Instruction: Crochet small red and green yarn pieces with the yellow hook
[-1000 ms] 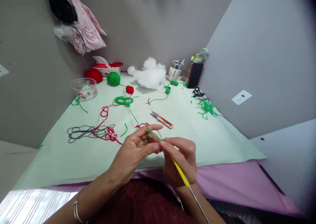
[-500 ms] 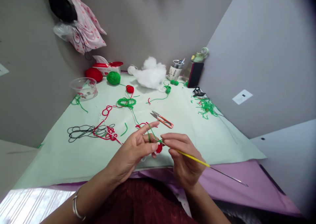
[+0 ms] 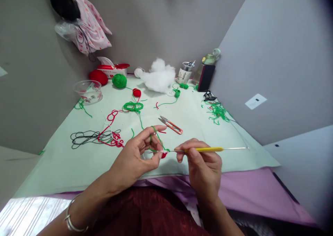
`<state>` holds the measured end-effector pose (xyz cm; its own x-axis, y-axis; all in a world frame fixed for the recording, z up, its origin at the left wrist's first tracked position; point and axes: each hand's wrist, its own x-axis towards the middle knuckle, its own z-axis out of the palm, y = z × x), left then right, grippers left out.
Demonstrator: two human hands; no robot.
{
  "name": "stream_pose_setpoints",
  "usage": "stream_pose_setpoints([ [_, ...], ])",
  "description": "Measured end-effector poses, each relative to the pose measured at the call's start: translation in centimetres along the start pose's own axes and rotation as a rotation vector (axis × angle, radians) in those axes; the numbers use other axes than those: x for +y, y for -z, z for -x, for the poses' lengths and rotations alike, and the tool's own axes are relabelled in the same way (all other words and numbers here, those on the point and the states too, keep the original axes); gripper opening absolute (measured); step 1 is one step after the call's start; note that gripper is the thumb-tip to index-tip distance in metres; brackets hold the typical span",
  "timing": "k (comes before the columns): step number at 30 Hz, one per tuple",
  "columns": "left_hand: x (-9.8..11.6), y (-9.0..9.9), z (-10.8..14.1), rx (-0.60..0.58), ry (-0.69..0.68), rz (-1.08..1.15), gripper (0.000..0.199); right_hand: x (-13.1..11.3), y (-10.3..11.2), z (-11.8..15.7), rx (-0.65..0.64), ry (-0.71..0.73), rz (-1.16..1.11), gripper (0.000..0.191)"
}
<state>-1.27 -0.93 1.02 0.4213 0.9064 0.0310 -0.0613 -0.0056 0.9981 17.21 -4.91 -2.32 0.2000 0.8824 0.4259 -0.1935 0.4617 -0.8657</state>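
Observation:
Between thumb and fingers, my left hand pinches a small red and white crocheted piece. Green yarn loops over its raised index finger and runs down to the piece. My right hand grips the yellow handle of a crochet hook, held nearly level. The hook's thin left end meets the green loop at the top of the piece; its tip is too small to make out. A bare metal end sticks out to the right of the handle.
Orange-handled snips lie just beyond my hands. White stuffing, a green yarn ball, a clear bowl and a pen cup stand further back. Black cord lies left, green scraps right.
The hook has swung from a downward slant to nearly level as my right hand turned. The crocheted piece has tilted and shifted slightly left in my left hand.

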Motion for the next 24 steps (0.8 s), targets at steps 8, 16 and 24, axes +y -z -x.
stream_pose_setpoints([
  [8, 0.8, 1.4, 0.3, -0.079, -0.171, -0.393, 0.055, 0.0, 0.3, 0.7, -0.066, 0.032, 0.092, 0.017],
  [16, 1.0, 1.2, 0.6, -0.063, -0.07, -0.136, 0.058, -0.7, -0.4, 0.4, -0.023, 0.04, 0.055, 0.017],
  [24, -0.2, -0.4, 0.6, 0.058, -0.039, 0.071, 0.062, -0.2, -0.7, 0.4, 0.05, 0.103, 0.078, 0.019],
])
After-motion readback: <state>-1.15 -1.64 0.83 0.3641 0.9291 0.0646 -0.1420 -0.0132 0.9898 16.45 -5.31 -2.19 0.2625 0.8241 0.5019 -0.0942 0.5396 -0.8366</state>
